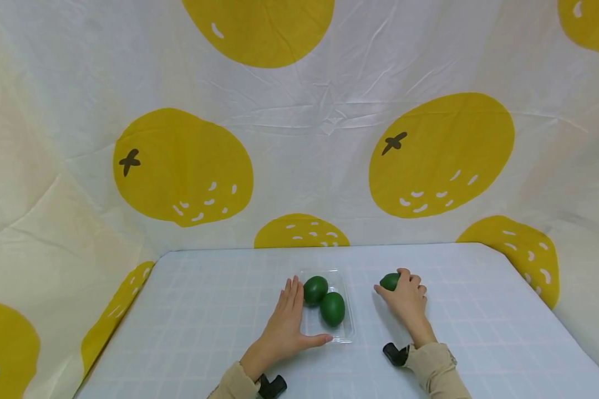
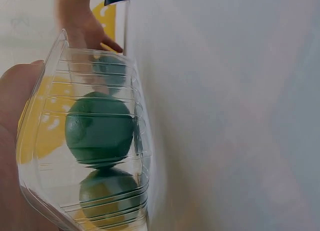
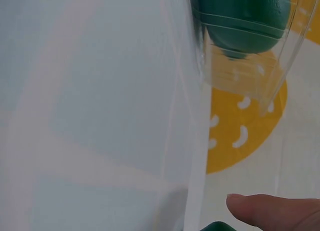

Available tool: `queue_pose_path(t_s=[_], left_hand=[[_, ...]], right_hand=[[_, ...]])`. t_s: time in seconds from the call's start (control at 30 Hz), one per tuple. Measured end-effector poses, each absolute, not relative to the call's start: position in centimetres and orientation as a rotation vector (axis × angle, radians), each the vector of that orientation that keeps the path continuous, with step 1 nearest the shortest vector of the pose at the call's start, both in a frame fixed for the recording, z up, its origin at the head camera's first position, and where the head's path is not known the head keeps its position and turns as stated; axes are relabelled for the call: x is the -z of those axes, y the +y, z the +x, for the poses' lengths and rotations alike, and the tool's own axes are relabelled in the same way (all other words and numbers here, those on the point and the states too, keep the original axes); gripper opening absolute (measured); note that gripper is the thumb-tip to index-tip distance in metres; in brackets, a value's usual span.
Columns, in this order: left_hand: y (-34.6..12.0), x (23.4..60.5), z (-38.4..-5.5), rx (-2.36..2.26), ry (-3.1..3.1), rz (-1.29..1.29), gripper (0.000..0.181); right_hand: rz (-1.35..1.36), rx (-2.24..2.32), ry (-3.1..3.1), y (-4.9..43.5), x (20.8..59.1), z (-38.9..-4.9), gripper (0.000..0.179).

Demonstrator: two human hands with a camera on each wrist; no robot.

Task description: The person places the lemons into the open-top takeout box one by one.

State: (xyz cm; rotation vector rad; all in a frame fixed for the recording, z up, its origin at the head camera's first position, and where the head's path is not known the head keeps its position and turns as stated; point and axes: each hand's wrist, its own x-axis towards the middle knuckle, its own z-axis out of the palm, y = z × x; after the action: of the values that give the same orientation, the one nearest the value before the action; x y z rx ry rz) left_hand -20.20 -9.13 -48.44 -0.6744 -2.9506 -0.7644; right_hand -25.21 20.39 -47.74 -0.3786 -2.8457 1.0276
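Saw first a white curtain (image 1: pixel 304 166) hung behind and at the sides, marked with big yellow fruit prints (image 1: pixel 444 158). Saw in front of it a table (image 1: pixel 204 310), pale and faintly checked.

Found the left hand (image 1: pixel 284 333) beside the left side of a clear plastic tray (image 1: pixel 346 332), fingers straight, thumb stretched wide to the tray's near edge, not wrapped round anything. Found the right hand (image 1: pixel 408 296) well to the right of the tray, thumb and fingers curved round a lone green fruit (image 1: pixel 390 281). Couldn't tell how firmly.

Took the tray for thin and light. Judged a sideways push from those straight fingers, or too much thumb weight on the edge, enough to skid or tip it.

Counted two fruits inside, a far green fruit (image 1: pixel 315 291) and a near green fruit (image 1: pixel 333 309), seemingly touching. Judged both apt to roll and knock together if jolted.

Looked last at the lone one; couldn't tell whether resting on the table or just above it. Judged it, smooth and rounded, liable to slip from the fingertips if pinched off-centre, and then to roll away across the table.
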Motion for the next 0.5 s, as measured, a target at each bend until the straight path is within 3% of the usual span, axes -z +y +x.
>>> queue_pose_path(t_s=[0.17, 0.5], left_hand=[[-9.11, 48.37, -20.17, 0.760, -2.951, -0.671, 0.135], [-9.02, 48.33, -20.18, 0.767, -2.959, -0.659, 0.134]], right_hand=[[-0.317, -1.057, -2.839, 20.26, 48.08, -25.29, 0.078], [-0.178, -1.142, -2.762, 20.31, 48.78, -25.34, 0.058]])
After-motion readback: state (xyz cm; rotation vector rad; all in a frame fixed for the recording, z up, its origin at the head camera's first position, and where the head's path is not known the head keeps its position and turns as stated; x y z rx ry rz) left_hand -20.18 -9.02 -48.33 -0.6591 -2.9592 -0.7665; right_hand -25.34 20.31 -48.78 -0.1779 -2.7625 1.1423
